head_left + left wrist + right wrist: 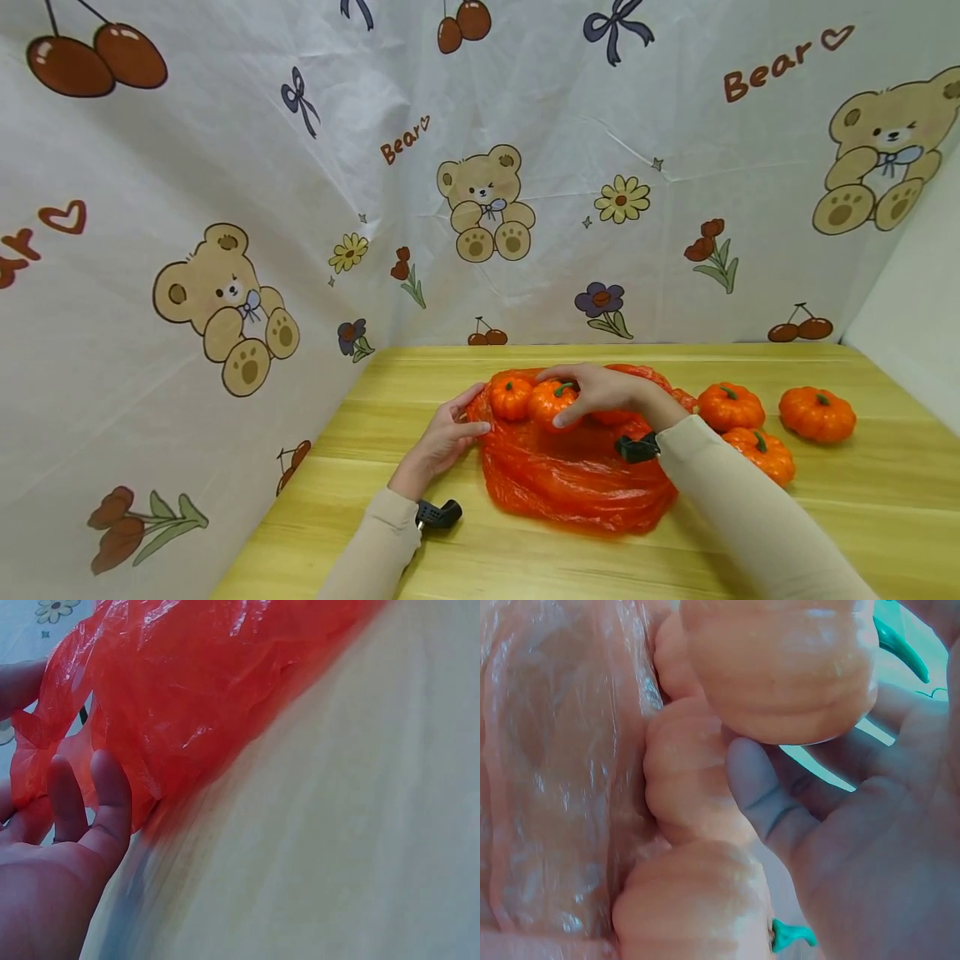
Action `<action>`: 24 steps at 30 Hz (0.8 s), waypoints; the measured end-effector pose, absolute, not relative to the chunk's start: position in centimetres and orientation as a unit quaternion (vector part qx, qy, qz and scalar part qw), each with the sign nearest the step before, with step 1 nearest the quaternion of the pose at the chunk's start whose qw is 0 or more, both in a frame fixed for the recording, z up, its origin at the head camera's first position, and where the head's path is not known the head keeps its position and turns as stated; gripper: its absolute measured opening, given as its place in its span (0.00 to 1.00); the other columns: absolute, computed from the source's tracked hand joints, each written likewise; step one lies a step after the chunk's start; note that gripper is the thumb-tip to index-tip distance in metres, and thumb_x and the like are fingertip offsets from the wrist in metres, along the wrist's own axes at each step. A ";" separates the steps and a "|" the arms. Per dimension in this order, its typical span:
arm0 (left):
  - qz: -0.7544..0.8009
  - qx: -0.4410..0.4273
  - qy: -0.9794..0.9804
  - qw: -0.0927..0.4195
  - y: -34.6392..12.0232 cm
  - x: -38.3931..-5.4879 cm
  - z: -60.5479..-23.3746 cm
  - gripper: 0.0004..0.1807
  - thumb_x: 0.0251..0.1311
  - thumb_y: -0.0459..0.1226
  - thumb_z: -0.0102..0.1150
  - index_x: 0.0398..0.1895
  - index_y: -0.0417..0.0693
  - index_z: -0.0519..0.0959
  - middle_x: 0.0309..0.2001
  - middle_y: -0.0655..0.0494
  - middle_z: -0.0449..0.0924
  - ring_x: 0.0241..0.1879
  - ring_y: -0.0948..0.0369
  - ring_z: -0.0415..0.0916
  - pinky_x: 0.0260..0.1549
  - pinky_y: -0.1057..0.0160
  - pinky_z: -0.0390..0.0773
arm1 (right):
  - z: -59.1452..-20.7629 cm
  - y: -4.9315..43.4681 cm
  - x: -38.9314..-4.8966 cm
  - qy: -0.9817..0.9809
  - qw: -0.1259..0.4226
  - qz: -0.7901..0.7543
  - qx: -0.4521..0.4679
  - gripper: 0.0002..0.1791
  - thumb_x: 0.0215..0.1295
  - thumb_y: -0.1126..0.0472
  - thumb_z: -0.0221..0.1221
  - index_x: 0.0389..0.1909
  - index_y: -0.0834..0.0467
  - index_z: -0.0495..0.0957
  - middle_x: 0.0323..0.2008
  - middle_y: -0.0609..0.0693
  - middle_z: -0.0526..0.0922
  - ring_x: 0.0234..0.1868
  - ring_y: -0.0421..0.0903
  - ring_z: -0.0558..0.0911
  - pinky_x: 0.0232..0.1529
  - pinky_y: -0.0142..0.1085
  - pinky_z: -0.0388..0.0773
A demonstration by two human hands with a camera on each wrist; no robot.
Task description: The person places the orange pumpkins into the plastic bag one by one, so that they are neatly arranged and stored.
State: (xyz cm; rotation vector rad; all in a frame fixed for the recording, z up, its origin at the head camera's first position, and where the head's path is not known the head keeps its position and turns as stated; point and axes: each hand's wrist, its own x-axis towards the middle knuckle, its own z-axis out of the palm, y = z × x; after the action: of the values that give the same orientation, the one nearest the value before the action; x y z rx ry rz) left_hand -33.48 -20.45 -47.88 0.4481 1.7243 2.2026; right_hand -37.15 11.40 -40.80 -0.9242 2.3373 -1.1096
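A red plastic bag (577, 492) lies on the wooden table with its mouth spread. At its left rim, my left hand (446, 433) holds the thin plastic between thumb and fingers; the left wrist view shows the bag's crumpled edge (64, 742) there. My right hand (607, 390) grips a small orange pumpkin (547, 405) with a green stem, above the bag's opening. Another pumpkin (511, 397) sits in the bag to its left. In the right wrist view, more pumpkins (694, 769) stand in a row below the held one, partly hidden by it.
Right of the bag, three pumpkins lie on the table: one at the back (731, 407), one in front partly covered by the right sleeve (763, 457), one farther right (817, 414). A bear-printed cloth (510, 292) hangs behind and to the left.
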 end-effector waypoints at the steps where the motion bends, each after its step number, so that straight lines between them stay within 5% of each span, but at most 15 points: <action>1: 0.768 0.159 0.601 0.154 -20.5 -33.5 -47.9 0.49 0.60 0.19 0.57 0.83 0.46 0.51 0.82 0.43 0.48 0.74 0.48 0.62 0.57 0.67 0.83 | -40.8 11.2 -37.1 0.835 0.195 -0.394 -0.330 0.42 0.56 0.50 0.76 0.72 0.51 0.71 0.67 0.52 0.74 0.61 0.50 0.76 0.65 0.46 0.77; 24: 0.764 0.164 0.605 0.151 -20.6 -33.5 -47.9 0.47 0.61 0.21 0.59 0.83 0.46 0.53 0.82 0.45 0.51 0.75 0.47 0.60 0.59 0.65 0.82 | -42.8 6.9 -35.8 0.837 0.202 -0.362 -0.357 0.41 0.53 0.48 0.77 0.69 0.48 0.74 0.67 0.44 0.76 0.66 0.50 0.73 0.70 0.55 0.72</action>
State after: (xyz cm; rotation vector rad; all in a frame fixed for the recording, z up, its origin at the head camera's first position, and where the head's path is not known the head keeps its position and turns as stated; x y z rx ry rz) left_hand -33.55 -20.59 -47.88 0.4718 1.7373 2.1935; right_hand -35.80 6.90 -42.83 -0.9969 2.3388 -1.0103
